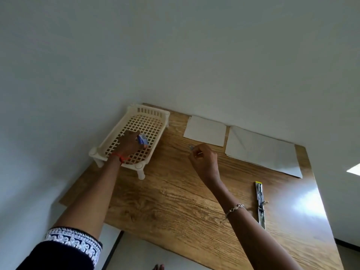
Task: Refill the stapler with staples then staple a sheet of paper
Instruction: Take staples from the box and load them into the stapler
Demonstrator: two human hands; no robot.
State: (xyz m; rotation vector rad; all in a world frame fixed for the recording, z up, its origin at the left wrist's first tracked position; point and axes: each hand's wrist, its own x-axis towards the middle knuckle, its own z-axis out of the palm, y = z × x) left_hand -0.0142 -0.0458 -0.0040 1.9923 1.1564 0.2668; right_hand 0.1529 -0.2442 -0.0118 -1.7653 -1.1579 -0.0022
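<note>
Reaching left hand [129, 142]: fingers curled round a small blue box [142, 140] inside the basket [150, 112], far left.
Right hand [204, 158]: fingertips pinching a tiny object [191, 147], unidentifiable.
Stapler [260, 193]: lying opened out, near right.
Paper [205, 130]: far side.
</note>
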